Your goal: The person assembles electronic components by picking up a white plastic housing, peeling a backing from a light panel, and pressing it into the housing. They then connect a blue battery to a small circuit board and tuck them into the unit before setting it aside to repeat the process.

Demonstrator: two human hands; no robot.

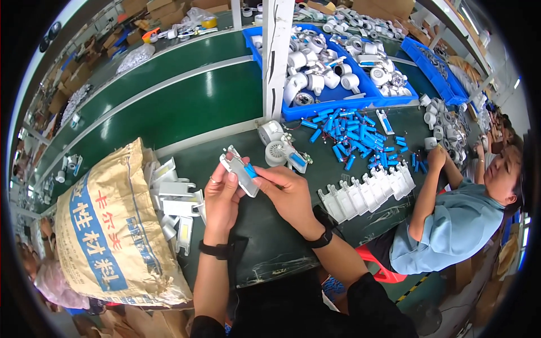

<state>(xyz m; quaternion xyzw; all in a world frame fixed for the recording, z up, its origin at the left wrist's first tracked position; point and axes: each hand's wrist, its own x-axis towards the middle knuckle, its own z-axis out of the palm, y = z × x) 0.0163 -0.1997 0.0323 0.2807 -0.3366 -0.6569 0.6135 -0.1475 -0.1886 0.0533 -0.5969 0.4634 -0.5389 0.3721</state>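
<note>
My left hand (221, 194) is closed around a white plastic housing (239, 173), held up over the dark green bench. With its fingertips my right hand (287, 194) pinches a blue cylindrical battery (250, 170) at the housing's open side. Whether the battery is fully seated I cannot tell, since the fingers cover part of it. Just beyond my hands lies a white fan unit (276, 152) with another blue battery attached. A row of white housings (366, 191) lies right of my right hand. Behind that row is a loose heap of blue batteries (355, 132).
A paper sack (107, 225) of white housings stands at the left. Blue bins (332, 107) of white fan parts sit at the back, behind a white upright post (276, 62). A green conveyor belt (169, 96) runs beyond the bench. A co-worker (451, 219) sits at the right.
</note>
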